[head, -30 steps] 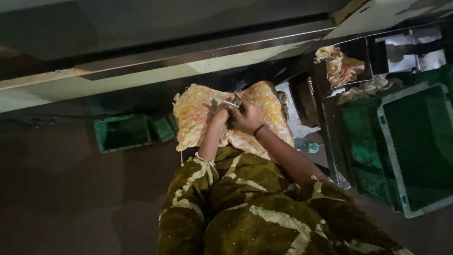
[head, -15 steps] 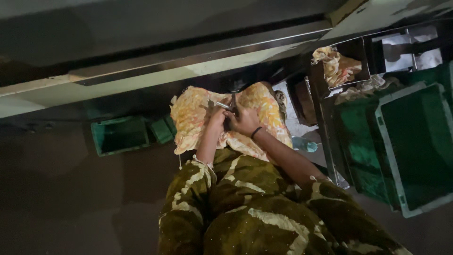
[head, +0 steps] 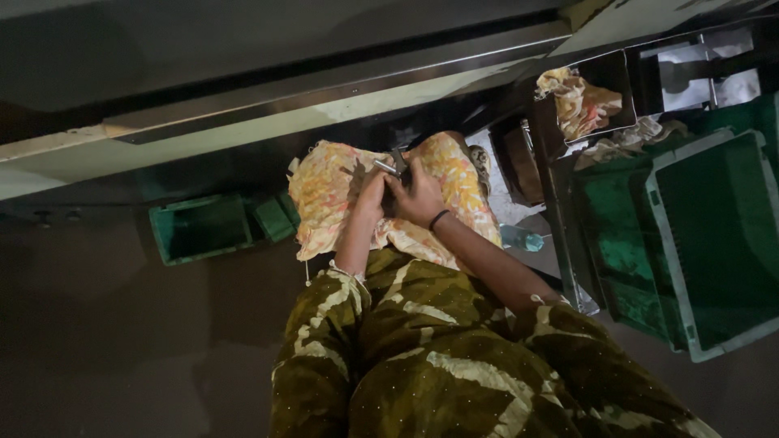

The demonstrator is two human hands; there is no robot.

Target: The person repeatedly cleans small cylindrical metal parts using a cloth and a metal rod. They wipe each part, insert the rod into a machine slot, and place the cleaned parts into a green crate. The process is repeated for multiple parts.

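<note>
Both hands meet over the yellow patterned cloth [head: 341, 195], the left hand [head: 369, 199] and right hand [head: 422, 199] pinching a small metal piece [head: 388, 168] whose long axis runs left-right.

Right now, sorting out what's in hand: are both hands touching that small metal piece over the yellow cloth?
Touching. The head view shows the left hand and right hand closed together around the small metal piece, above the yellow cloth.
</note>
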